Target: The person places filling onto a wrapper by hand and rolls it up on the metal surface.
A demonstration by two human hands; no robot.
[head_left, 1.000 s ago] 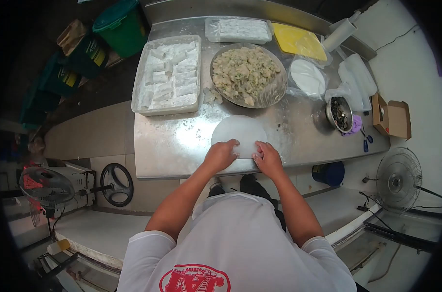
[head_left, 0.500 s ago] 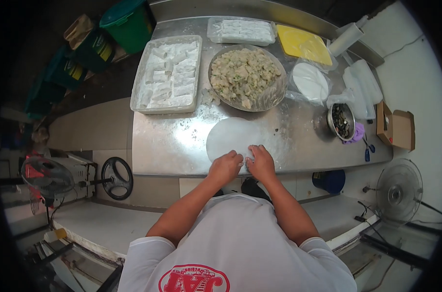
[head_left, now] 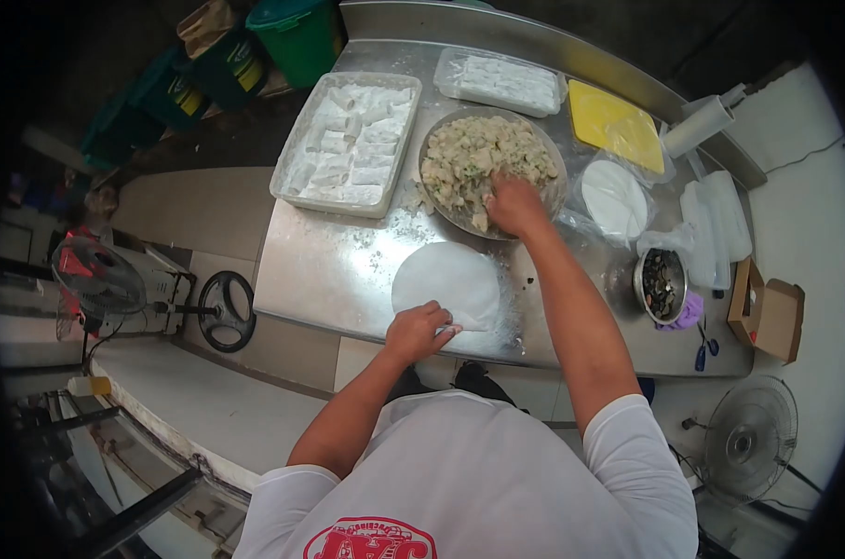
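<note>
A thin white round wrapper (head_left: 448, 284) lies flat on the steel table near its front edge. My left hand (head_left: 419, 333) is at the wrapper's near edge, its fingers bent and closed on the rim. My right hand (head_left: 515, 202) reaches into a wide metal bowl (head_left: 560, 197) heaped with a pale, chunky filling (head_left: 483, 154) flecked with green. Its fingertips are partly sunk in the filling, and the fingers curl around some of it. Left of the bowl stands a plastic tub (head_left: 382, 207) with rows of white-floured rolls (head_left: 371, 156).
Behind the bowl are another tub of floured pieces (head_left: 501, 79) and a yellow board (head_left: 613, 126). To the right are a stack of white rounds (head_left: 614, 198) in plastic, a small bowl of dark bits (head_left: 662, 284), blue-handled scissors (head_left: 706, 352) and a cardboard box (head_left: 771, 312).
My right hand has left the wrapper's near edge and moved forward into the filling. My left hand stays at the wrapper. The whole view has turned slightly.
</note>
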